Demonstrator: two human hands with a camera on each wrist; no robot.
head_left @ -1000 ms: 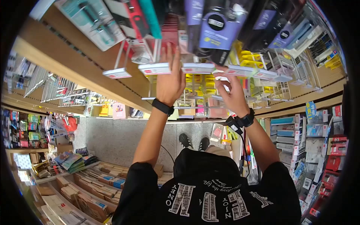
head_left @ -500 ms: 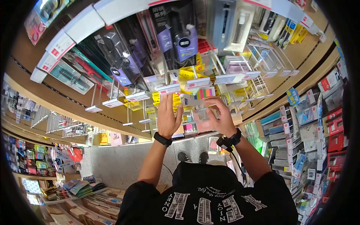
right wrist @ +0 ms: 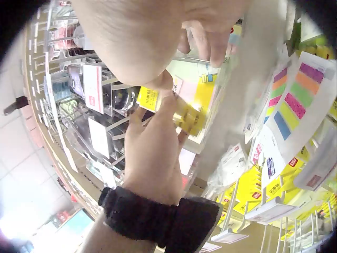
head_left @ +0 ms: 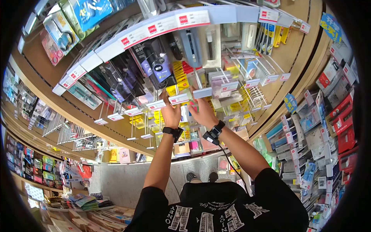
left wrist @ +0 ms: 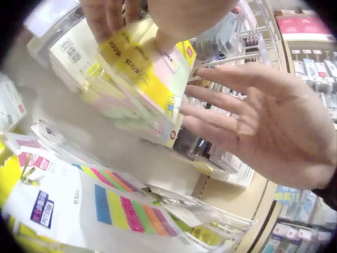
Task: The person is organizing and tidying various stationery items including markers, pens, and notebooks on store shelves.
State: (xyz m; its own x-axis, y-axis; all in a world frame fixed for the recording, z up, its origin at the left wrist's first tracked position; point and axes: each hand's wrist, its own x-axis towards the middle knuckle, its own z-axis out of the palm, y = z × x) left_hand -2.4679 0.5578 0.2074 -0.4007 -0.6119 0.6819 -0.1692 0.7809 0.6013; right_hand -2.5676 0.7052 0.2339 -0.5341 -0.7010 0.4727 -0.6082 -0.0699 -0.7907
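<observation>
A sticky-note pack with a yellow label (left wrist: 138,62) hangs in front of similar packs in the left wrist view. My left hand (head_left: 171,114) pinches its edge between thumb and fingers; in the right wrist view the same hand (right wrist: 152,153) lies over the yellow label (right wrist: 194,118). My right hand (head_left: 205,115) is close beside it, and in the left wrist view this hand (left wrist: 274,116) has its fingers extended with the tips at the pack's side. Both hands are partly hidden by price-tag holders in the head view.
Price-tag holders (head_left: 179,99) and metal hooks stick out above and around both hands. Packs of coloured index tabs (left wrist: 129,211) hang close by. Packaged cutters (head_left: 158,67) hang higher up, and a red-packed rack (head_left: 344,120) stands at the right.
The head view has shifted, showing more of the upper shelf. My right hand has moved left, closer to my left hand, and both now reach in among the hanging packs.
</observation>
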